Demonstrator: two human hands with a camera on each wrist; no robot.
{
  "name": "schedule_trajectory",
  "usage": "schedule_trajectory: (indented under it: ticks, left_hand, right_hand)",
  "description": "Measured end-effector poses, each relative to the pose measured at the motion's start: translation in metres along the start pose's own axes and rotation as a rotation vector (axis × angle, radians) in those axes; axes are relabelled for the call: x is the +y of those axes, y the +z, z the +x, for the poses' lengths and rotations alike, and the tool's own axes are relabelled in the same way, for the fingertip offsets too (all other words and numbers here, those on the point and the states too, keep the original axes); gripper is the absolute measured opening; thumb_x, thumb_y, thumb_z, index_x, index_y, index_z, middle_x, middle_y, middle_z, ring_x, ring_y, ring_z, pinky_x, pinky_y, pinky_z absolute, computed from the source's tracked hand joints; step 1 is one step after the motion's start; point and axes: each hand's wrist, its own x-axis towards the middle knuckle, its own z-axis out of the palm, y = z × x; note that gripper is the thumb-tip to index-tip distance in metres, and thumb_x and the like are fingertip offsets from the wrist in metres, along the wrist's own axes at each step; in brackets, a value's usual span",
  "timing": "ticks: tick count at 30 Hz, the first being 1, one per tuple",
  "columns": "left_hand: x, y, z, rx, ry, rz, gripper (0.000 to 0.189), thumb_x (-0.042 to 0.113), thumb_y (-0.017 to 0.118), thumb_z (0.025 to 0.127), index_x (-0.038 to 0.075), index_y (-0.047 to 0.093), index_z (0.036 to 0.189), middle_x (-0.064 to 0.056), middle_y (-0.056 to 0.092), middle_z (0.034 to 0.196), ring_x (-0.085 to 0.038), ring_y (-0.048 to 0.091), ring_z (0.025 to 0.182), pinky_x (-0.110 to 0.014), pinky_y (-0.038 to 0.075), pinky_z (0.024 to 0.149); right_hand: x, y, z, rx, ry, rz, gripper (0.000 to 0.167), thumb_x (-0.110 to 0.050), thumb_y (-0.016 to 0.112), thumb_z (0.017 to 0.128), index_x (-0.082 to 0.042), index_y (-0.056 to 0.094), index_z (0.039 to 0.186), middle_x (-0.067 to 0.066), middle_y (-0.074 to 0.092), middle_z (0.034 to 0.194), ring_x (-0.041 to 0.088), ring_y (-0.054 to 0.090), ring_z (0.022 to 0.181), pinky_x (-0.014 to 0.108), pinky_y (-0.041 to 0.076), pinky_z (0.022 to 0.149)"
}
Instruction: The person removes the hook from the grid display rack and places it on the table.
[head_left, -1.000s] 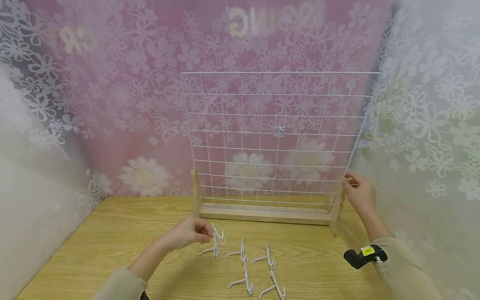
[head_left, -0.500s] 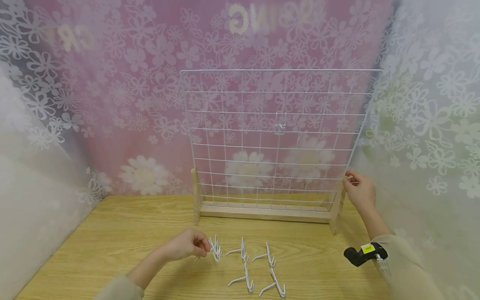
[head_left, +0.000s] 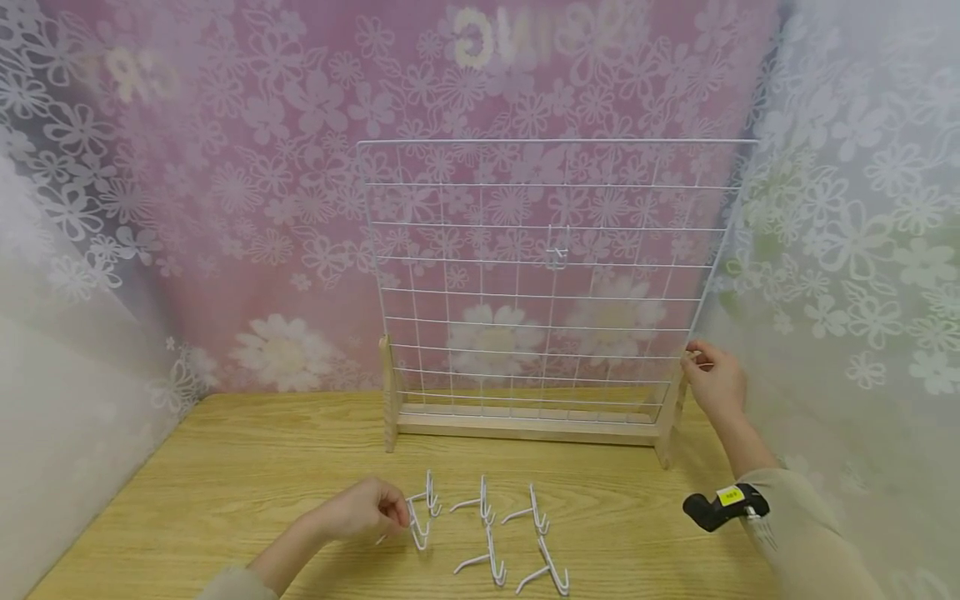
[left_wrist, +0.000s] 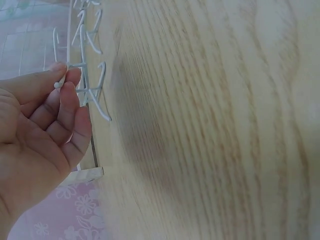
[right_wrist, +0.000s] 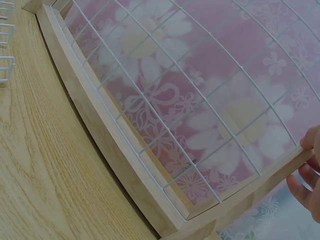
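Note:
My left hand pinches the stem of a white wire hook between thumb and fingers, just over the table. In the left wrist view, the stem's tip pokes out between the thumb and fingers. Right behind the held hook stands another white hook. My right hand grips the top of the right upright of a wooden stand; the right wrist view shows only part of this hand. The stand holds a white wire grid panel upright. One hook hangs on the grid, right of centre.
Several more white hooks rest on the wood-grain table in front of the stand, among them a back one and a front one. A flowered pink curtain hangs behind, with pale flowered sheeting at the right.
My left hand has come down toward me and slightly left with the hook, away from the stand. My right hand stays on the upright.

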Motion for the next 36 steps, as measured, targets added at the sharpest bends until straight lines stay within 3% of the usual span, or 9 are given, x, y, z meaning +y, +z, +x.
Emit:
schedule_trajectory:
  ticks: [10,15,21,27,31,33,36]
  left_hand:
    - [-0.008,0.002,-0.003,-0.02,-0.012,0.02,0.01,-0.012,0.062,0.075,-0.002,0.063,0.077,-0.004,0.057,0.069,-0.008,0.048,0.06,-0.017,0.04,0.054]
    - [-0.011,0.005,-0.002,-0.02,0.003,0.008,0.009,-0.011,0.063,0.074,-0.003,0.064,0.077,0.0,0.057,0.067,-0.005,0.048,0.057,-0.015,0.039,0.051]
    - [-0.012,0.008,0.002,-0.022,0.002,-0.004,0.01,-0.011,0.065,0.072,-0.003,0.064,0.077,-0.003,0.059,0.068,-0.007,0.049,0.058,-0.016,0.039,0.052]
    - [-0.013,0.008,0.006,-0.047,0.002,0.007,0.009,-0.011,0.065,0.072,-0.003,0.063,0.076,-0.002,0.058,0.068,-0.006,0.049,0.058,-0.016,0.038,0.052]
    - [-0.013,0.009,0.005,-0.049,-0.005,0.027,0.009,-0.01,0.065,0.072,-0.003,0.062,0.076,0.0,0.057,0.067,-0.006,0.048,0.058,-0.016,0.038,0.052]
    - [-0.014,0.009,0.003,-0.041,-0.007,0.062,0.01,-0.009,0.066,0.072,0.0,0.061,0.075,0.002,0.056,0.067,-0.005,0.048,0.058,-0.016,0.038,0.052]
    - [-0.015,0.011,0.004,-0.043,-0.01,0.097,0.012,-0.007,0.068,0.072,0.002,0.06,0.074,0.004,0.054,0.065,-0.005,0.047,0.057,-0.016,0.037,0.051]
  right_hand:
    - [-0.001,0.005,0.0,-0.034,0.031,0.009,0.023,-0.008,0.056,0.089,0.004,0.061,0.108,0.022,0.06,0.09,0.027,0.056,0.078,0.017,0.038,0.054]
    - [-0.003,0.004,-0.001,-0.04,0.03,0.001,0.023,-0.007,0.055,0.089,0.005,0.061,0.108,0.022,0.06,0.09,0.028,0.056,0.079,0.016,0.039,0.055]
    - [-0.003,0.001,0.0,-0.052,0.052,0.014,0.024,-0.008,0.055,0.09,0.005,0.06,0.109,0.022,0.059,0.091,0.026,0.056,0.08,0.015,0.039,0.052]
    - [-0.001,-0.003,0.0,-0.045,0.043,-0.005,0.024,-0.01,0.056,0.089,0.004,0.061,0.109,0.021,0.06,0.09,0.01,0.053,0.071,0.016,0.039,0.052]
    - [0.001,-0.001,0.0,-0.022,0.04,0.052,0.021,-0.009,0.057,0.087,0.003,0.061,0.104,0.019,0.059,0.085,0.019,0.057,0.07,0.019,0.04,0.053]
    - [0.001,0.002,-0.001,-0.026,0.043,0.082,0.02,-0.008,0.057,0.087,0.003,0.061,0.104,0.018,0.058,0.084,0.029,0.058,0.076,0.021,0.041,0.053]
    - [0.002,-0.001,-0.001,-0.039,0.042,0.09,0.02,-0.007,0.056,0.088,0.003,0.061,0.105,0.018,0.057,0.085,0.031,0.058,0.077,0.019,0.041,0.053]
